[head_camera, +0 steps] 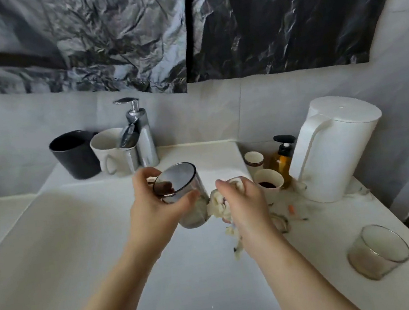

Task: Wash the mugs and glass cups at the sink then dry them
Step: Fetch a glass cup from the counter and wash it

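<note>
our right hand (245, 202) is closed tight on a crumpled white cloth (218, 204) and hides most of it; a ragged end hangs below the wrist. we cannot tell whether the cloth touches the glass. our left hand (153, 210) curls round a smoked glass cup (177, 193), tilted with its mouth toward us, above the sink (52, 244). beyond the left hand stand a black mug (76, 155), its inside too dark to read, and a white mug (113, 152), partly hidden by a chrome soap dispenser (143, 137). just beyond the right hand a paper cup (268, 183) holds dark liquid, near an amber pump bottle (282, 161) and a white kettle (330, 149). right of that forearm stands a second glass cup (378, 251).
</note>
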### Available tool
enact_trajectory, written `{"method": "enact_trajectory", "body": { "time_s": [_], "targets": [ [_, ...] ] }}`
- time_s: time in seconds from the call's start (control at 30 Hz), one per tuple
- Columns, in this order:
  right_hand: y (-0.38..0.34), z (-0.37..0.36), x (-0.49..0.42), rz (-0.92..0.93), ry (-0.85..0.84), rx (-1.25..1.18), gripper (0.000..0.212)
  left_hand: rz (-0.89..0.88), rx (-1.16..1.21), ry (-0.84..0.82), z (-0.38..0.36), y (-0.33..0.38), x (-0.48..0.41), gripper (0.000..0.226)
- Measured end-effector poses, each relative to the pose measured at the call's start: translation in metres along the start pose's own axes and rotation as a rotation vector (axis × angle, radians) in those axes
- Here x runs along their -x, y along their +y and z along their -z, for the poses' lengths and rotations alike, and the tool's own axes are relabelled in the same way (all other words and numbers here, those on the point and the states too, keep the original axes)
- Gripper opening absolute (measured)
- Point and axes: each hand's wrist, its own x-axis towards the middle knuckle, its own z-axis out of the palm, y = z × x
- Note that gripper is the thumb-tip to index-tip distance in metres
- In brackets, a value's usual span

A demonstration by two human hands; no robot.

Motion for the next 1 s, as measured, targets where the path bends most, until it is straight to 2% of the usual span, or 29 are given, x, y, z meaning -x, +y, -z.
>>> {"method": "enact_trajectory", "body": {
  "time_s": [0.13,0.27,0.37,0.43,0.53,0.63,0.8,0.87,1.0],
  "targets": [
    [0.024,-0.046,-0.015,-0.098,-0.114,0.013,0.025,0.089,-0.009,0.095,0.034,-0.028,-0.018,0.09],
    [0.046,-0.08,-0.035,-0.142,-0.126,0.022,0.028,0.135,-0.049,0.097,0.052,-0.049,-0.039,0.087],
    [0.055,-0.098,-0.053,-0.144,-0.071,0.019,0.032,0.082,-0.149,0.076,0.055,-0.062,-0.053,0.058],
    [0.062,-0.102,-0.059,-0.146,-0.044,0.048,0.03,0.069,-0.205,0.059,0.053,-0.071,-0.057,0.063],
    [0.072,-0.1,-0.059,-0.163,-0.035,0.094,0.026,0.048,-0.24,0.034,0.051,-0.081,-0.059,0.087],
    [0.075,-0.095,-0.061,-0.172,-0.04,0.108,0.026,0.021,-0.228,-0.019,0.053,-0.083,-0.059,0.079],
    [0.072,-0.086,-0.069,-0.222,-0.009,0.021,0.03,0.046,-0.187,-0.101,0.058,-0.088,-0.061,0.082],
    [0.072,-0.084,-0.07,-0.241,-0.001,-0.003,0.03,0.094,-0.126,-0.089,0.058,-0.089,-0.063,0.083],
    [0.073,-0.084,-0.07,-0.252,-0.008,-0.018,0.031,0.35,0.131,-0.043,0.055,-0.085,-0.065,0.079]
  ]
}}
